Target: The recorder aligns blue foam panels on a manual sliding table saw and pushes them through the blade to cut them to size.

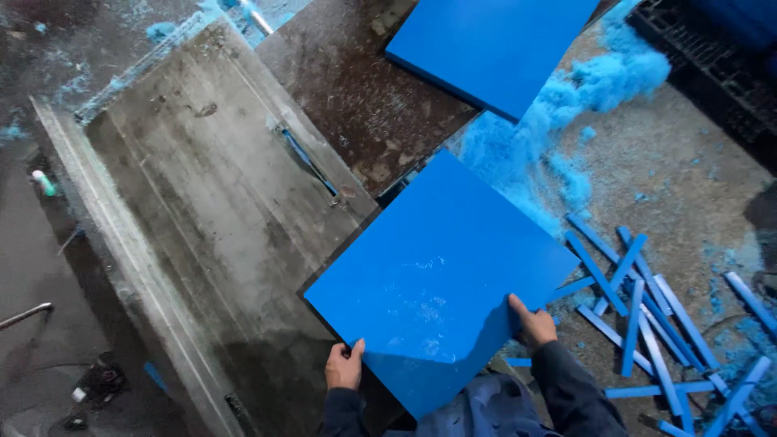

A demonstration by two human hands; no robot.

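Grimy, scratched steel bench (194, 202) fills the left, with blue dust (566, 105) and cut blue strips (647, 316) strewn over the rough floor at right. I see my left hand (344, 366) and right hand (534, 322) with fingers clamped on a smooth, square blue board (437, 275) at its near edges, tilted over the bench corner; another blue sheet (494, 44) lies beyond
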